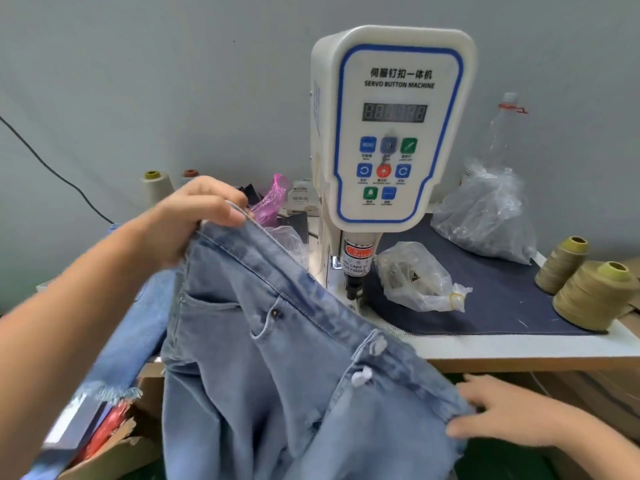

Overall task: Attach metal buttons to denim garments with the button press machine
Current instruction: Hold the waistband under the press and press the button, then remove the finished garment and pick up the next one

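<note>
A pair of light blue jeans [277, 368] hangs in front of me, waistband slanting from upper left to lower right. My left hand [197, 216] grips the waistband's upper end, raised left of the machine. My right hand [509, 414] pinches the waistband's lower end below the table edge. The white servo button machine [388, 126] stands behind the denim, its press head [356, 271] above the table. A clear bag of metal buttons [415, 278] lies right of the press head.
A dark blue mat [502, 306] covers the white table [519, 348]. A larger clear bag [485, 216] and a plastic bottle [502, 133] stand at the back right. Olive thread cones [588, 292] sit at the right. A cardboard box [104, 445] lies lower left.
</note>
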The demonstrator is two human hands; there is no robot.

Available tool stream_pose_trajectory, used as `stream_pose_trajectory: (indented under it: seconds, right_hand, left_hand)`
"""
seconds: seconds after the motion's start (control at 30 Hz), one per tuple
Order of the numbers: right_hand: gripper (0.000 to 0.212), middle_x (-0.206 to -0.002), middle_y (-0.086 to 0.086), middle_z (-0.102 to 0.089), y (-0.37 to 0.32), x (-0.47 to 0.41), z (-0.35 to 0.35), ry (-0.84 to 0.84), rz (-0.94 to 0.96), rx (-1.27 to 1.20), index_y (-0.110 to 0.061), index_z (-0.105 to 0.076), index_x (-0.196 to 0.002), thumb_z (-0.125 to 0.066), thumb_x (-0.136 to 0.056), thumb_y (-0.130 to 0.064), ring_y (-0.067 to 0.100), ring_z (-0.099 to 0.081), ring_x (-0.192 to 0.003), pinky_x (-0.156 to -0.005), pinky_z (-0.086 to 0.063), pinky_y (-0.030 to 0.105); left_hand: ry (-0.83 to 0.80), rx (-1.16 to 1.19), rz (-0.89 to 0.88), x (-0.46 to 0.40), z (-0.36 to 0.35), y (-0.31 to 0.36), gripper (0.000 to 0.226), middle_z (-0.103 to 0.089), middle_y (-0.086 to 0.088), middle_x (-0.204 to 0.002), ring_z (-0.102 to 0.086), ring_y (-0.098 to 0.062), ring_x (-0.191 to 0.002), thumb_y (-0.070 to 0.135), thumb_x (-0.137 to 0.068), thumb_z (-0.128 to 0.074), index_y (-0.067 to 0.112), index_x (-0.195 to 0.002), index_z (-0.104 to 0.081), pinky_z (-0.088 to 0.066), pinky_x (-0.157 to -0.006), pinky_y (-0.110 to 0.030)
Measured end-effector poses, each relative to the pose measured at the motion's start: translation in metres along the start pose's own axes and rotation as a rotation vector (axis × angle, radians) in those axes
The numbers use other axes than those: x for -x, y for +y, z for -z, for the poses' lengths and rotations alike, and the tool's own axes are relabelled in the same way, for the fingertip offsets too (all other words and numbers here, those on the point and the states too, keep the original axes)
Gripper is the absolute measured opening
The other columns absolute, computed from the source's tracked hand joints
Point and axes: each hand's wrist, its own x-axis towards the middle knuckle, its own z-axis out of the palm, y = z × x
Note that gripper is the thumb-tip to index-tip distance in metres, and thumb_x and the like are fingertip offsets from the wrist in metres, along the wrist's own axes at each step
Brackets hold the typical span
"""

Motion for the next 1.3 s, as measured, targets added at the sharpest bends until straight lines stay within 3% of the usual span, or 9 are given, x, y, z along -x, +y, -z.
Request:
stream_pose_trajectory:
  seconds: [0.1,0.23,0.37,0.5,0.6,0.67,0.8,1.1,1.3]
  right_hand:
    - [0.066,-0.066,-0.007,-0.063,0.004,0.024,0.026,0.42,-0.004,0.004,-0.03,-0.06,-0.078,-0.059,-0.05,-0.089,0.002,-0.053,-0.058,-0.061,-0.041,0.013]
    - [0.087,-0.059,-0.019,-0.059,-0.009,0.045,0.062,0.666,-0.115,0.464,-0.067,-0.031,-0.114,-0.027,-0.036,-0.105,-0.001,-0.053,-0.062,-0.047,-0.036,0.016]
    - [0.09,-0.067,-0.015,-0.062,-0.039,0.046,0.085,0.546,-0.285,0.815,-0.033,-0.062,-0.077,-0.013,-0.041,-0.099,-0.001,-0.055,-0.061,-0.049,-0.039,0.02]
    - [0.085,-0.072,-0.006,-0.054,-0.065,0.055,0.093,0.571,-0.179,0.651,-0.02,-0.059,-0.065,-0.027,-0.05,-0.097,0.005,-0.053,-0.062,-0.059,-0.041,0.025]
    - [0.086,-0.066,-0.016,-0.063,-0.091,0.063,0.079,0.498,-0.108,0.009,-0.017,-0.069,-0.062,-0.055,-0.032,-0.096,0.008,-0.062,-0.061,-0.062,-0.047,0.025]
    - [0.061,-0.084,0.003,-0.075,-0.111,0.057,0.06,0.287,-0.061,-0.57,-0.013,-0.079,-0.082,-0.078,-0.048,-0.064,0.022,-0.072,-0.078,-0.071,-0.057,0.032]
    - [0.034,-0.099,0.011,-0.073,-0.169,0.039,0.026,0.135,0.179,-1.057,-0.011,-0.077,-0.092,-0.067,-0.072,-0.036,0.023,-0.072,-0.085,-0.067,-0.059,0.032]
    - [0.024,-0.114,0.01,-0.066,-0.239,0.012,-0.006,0.153,0.547,-0.481,-0.01,-0.065,-0.112,-0.048,-0.096,-0.014,0.014,-0.064,-0.104,-0.087,-0.049,0.023]
    - [0.083,-0.139,-0.037,-0.026,-0.173,-0.009,-0.076,0.785,0.567,-0.362,-0.065,-0.027,-0.126,-0.074,-0.059,-0.053,-0.012,-0.025,-0.132,-0.1,-0.022,0.005]
  left_hand:
    - [-0.038,-0.508,0.126,0.008,0.03,0.006,0.075,-0.027,-0.015,-0.052,-0.024,-0.026,-0.05,0.059,-0.054,-0.081,-0.007,-0.06,-0.045,-0.019,-0.049,-0.03]
    - [-0.102,-1.238,0.455,0.019,0.033,0.011,0.065,-0.058,0.02,-0.061,-0.056,0.003,-0.064,0.09,-0.046,-0.051,0.044,-0.092,-0.054,-0.039,-0.058,-0.014]
    - [-0.138,-1.712,0.534,0.018,0.023,0.006,0.074,-0.052,0.012,-0.061,-0.047,-0.004,-0.059,0.095,-0.051,-0.03,0.026,-0.065,-0.053,-0.039,-0.057,-0.027]
    - [0.034,-1.35,0.449,0.024,0.022,0.013,0.041,-0.064,0.018,-0.075,-0.055,-0.006,-0.071,0.067,-0.073,-0.061,0.027,-0.082,-0.066,-0.044,-0.069,-0.026]
    - [0.167,-0.824,0.517,0.035,0.012,0.028,0.03,-0.068,0.014,-0.067,-0.06,-0.007,-0.071,0.055,-0.067,-0.076,0.026,-0.072,-0.075,-0.044,-0.067,-0.027]
    - [0.203,-0.672,0.534,0.035,-0.003,0.035,0.035,-0.069,-0.009,-0.075,-0.059,-0.019,-0.073,0.055,-0.058,-0.081,0.023,-0.073,-0.077,-0.048,-0.073,-0.033]
    - [0.092,-0.663,0.507,0.03,-0.051,0.056,0.072,-0.052,0.009,-0.049,-0.052,-0.006,-0.048,0.082,-0.056,-0.058,0.023,-0.093,-0.075,-0.041,-0.061,-0.023]
    - [-0.112,-1.007,0.336,0.056,-0.044,0.066,0.039,-0.049,0.004,-0.064,-0.042,-0.005,-0.057,0.058,-0.066,-0.059,0.021,-0.079,-0.054,-0.039,-0.057,-0.031]
    - [-0.19,-0.565,0.346,0.07,0.008,0.089,0.041,-0.072,-0.01,-0.09,-0.07,-0.019,-0.078,0.037,-0.057,-0.062,0.018,-0.092,-0.071,-0.059,-0.065,-0.03]
